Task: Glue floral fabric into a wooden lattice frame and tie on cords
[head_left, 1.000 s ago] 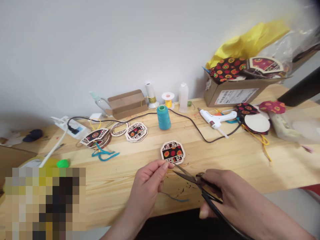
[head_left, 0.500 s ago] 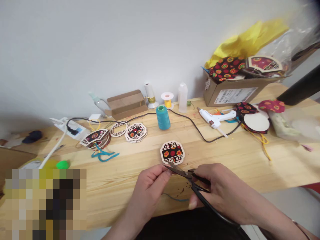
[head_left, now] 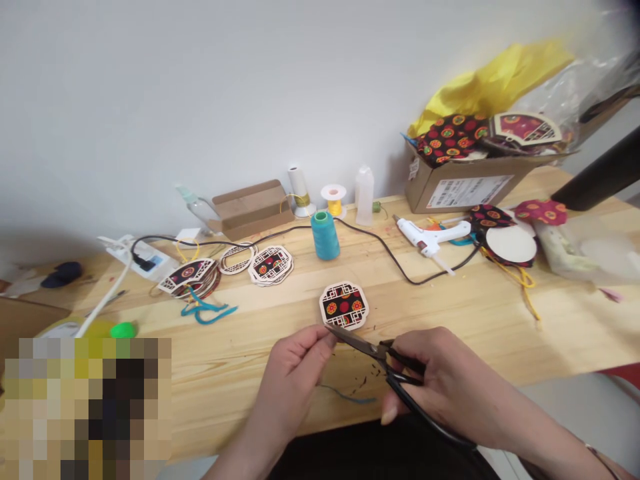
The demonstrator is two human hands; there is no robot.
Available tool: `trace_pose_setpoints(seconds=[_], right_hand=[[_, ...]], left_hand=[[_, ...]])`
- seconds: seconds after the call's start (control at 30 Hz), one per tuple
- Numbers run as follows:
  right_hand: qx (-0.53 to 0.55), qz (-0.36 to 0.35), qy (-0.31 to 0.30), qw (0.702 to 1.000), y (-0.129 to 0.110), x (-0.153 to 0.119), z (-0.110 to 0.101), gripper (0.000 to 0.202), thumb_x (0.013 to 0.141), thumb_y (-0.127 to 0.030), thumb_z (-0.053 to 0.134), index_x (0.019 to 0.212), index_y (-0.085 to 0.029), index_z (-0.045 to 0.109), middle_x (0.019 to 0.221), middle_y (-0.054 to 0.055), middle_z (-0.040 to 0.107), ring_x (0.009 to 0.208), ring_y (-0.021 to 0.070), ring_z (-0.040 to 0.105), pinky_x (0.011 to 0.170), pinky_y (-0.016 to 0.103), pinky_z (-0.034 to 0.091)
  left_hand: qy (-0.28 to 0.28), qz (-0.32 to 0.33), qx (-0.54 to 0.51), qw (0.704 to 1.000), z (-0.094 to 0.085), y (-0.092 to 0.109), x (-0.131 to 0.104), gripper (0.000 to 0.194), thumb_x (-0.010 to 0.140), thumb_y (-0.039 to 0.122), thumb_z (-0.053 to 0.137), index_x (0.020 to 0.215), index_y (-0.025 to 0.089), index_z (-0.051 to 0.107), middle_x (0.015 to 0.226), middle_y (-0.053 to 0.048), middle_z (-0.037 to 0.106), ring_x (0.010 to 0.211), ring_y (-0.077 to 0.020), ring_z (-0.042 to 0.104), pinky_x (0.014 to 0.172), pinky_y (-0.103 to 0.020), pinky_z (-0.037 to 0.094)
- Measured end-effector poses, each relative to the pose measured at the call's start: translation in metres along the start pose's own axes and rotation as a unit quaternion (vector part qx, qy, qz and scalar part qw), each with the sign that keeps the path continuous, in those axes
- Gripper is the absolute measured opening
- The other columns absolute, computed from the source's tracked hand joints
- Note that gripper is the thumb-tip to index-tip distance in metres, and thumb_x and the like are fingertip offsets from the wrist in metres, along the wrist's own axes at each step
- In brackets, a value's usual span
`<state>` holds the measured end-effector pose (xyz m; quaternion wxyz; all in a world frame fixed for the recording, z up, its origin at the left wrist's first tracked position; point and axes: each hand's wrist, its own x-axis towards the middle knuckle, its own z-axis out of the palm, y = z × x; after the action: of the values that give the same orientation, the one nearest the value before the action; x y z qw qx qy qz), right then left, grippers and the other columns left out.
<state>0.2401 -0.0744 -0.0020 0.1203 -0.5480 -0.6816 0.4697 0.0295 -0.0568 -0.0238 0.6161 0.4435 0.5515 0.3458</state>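
Observation:
My right hand (head_left: pixel 430 373) grips a pair of black-handled scissors (head_left: pixel 357 341), their blades closed and the tips at my left fingertips. My left hand (head_left: pixel 300 373) is pinched shut, thumb against forefinger. From under it trails a teal cord (head_left: pixel 347 397), its loose end lying over the wooden table; the pinched part is hidden by the fingers. Just beyond the blades lies a wooden lattice plaque (head_left: pixel 344 305) with dark flowered fabric. Small dark scraps (head_left: pixel 361 381) are scattered beneath the scissors.
A teal thread cone (head_left: pixel 326 237) stands mid-table. Left are stacked lattice plaques (head_left: pixel 271 265) and a fan-shaped piece (head_left: pixel 193 275). A white glue gun (head_left: pixel 433 235) with a black cable (head_left: pixel 400 257) lies right, before a full cardboard box (head_left: pixel 465 187). A pixelated patch covers the lower left.
The scissor blades, slightly apart before, have come together at my left fingertips. Both hands stay nearly where they were; the view has shifted slightly.

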Motion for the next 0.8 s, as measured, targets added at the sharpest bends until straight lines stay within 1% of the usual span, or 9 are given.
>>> trace_pose_setpoints(seconds=[0.13,0.2,0.27,0.4,0.53,0.6,0.7,0.77,0.8], right_hand=[[-0.070,-0.034,-0.067,0.995,-0.003,-0.011,-0.005,0.027,0.071,-0.041,0.070,0.063,-0.018,0.059,0.058,-0.003,0.060,0.055,0.0105,0.048,0.051,0.021,0.033],[-0.126,-0.028,-0.069,0.989,0.002,-0.017,-0.007,0.027,0.065,-0.043,0.075,0.065,-0.019,0.062,0.064,0.000,0.063,0.062,0.0148,0.055,0.054,0.023,0.037],[-0.178,-0.001,-0.042,0.983,0.013,-0.024,-0.010,0.025,0.063,-0.042,0.076,0.070,-0.021,0.065,0.072,0.001,0.066,0.070,0.0194,0.059,0.058,0.026,0.040],[-0.266,0.076,0.011,0.961,0.044,-0.036,-0.024,0.008,0.073,-0.031,0.063,0.075,-0.023,0.065,0.077,0.004,0.068,0.070,0.0232,0.063,0.061,0.032,0.043],[-0.323,0.147,0.095,0.930,0.072,-0.044,-0.046,0.020,0.081,-0.039,0.055,0.077,-0.021,0.064,0.073,0.008,0.068,0.064,0.0245,0.065,0.057,0.034,0.045],[-0.337,0.158,0.143,0.917,0.083,-0.044,-0.056,0.022,0.081,-0.040,0.054,0.075,-0.021,0.064,0.071,0.008,0.068,0.060,0.0230,0.065,0.055,0.032,0.045],[-0.316,0.157,0.143,0.925,0.094,-0.039,-0.066,0.023,0.081,-0.039,0.055,0.066,-0.023,0.062,0.063,0.005,0.066,0.052,0.0192,0.063,0.049,0.029,0.043],[-0.319,0.169,0.151,0.920,0.094,-0.035,-0.068,0.025,0.077,-0.039,0.058,0.057,-0.023,0.058,0.055,0.004,0.062,0.046,0.0185,0.059,0.044,0.029,0.041],[-0.336,0.167,0.179,0.909,0.091,-0.032,-0.066,0.024,0.075,-0.038,0.061,0.056,-0.023,0.058,0.055,0.005,0.061,0.047,0.0202,0.059,0.045,0.031,0.041]], left_hand=[[0.054,-0.023,-0.095,0.994,0.000,0.004,0.005,0.024,0.076,0.037,0.068,0.082,0.014,0.072,0.049,0.008,0.029,0.045,-0.0051,0.022,0.043,-0.019,0.018],[0.060,-0.030,-0.139,0.988,0.000,0.006,0.007,0.024,0.075,0.037,0.070,0.082,0.014,0.071,0.050,0.009,0.028,0.045,-0.0044,0.021,0.043,-0.018,0.017],[0.057,-0.040,-0.175,0.982,0.000,0.006,0.009,0.027,0.076,0.037,0.069,0.086,0.013,0.071,0.052,0.009,0.029,0.045,-0.0040,0.020,0.042,-0.017,0.016],[0.048,-0.064,-0.236,0.968,0.001,0.005,0.010,0.040,0.079,0.046,0.063,0.095,0.010,0.071,0.056,0.008,0.024,0.048,-0.0044,0.015,0.042,-0.016,0.013],[0.036,-0.094,-0.267,0.959,0.001,0.008,0.008,0.055,0.081,0.057,0.054,0.097,0.007,0.071,0.057,0.008,0.024,0.049,-0.0058,0.013,0.042,-0.016,0.014],[0.025,-0.097,-0.273,0.957,0.002,0.009,0.007,0.060,0.081,0.060,0.051,0.099,0.006,0.071,0.057,0.007,0.025,0.050,-0.0064,0.013,0.042,-0.016,0.015],[0.009,-0.099,-0.276,0.956,0.003,0.011,0.007,0.063,0.082,0.062,0.047,0.102,0.007,0.071,0.058,0.006,0.026,0.051,-0.0074,0.013,0.043,-0.016,0.015],[0.004,-0.098,-0.270,0.958,0.004,0.011,0.007,0.064,0.082,0.063,0.046,0.104,0.008,0.070,0.059,0.006,0.026,0.052,-0.0079,0.013,0.043,-0.016,0.014],[0.000,-0.095,-0.265,0.960,0.005,0.010,0.006,0.064,0.081,0.064,0.046,0.105,0.009,0.070,0.059,0.006,0.026,0.052,-0.0080,0.013,0.043,-0.016,0.014]])
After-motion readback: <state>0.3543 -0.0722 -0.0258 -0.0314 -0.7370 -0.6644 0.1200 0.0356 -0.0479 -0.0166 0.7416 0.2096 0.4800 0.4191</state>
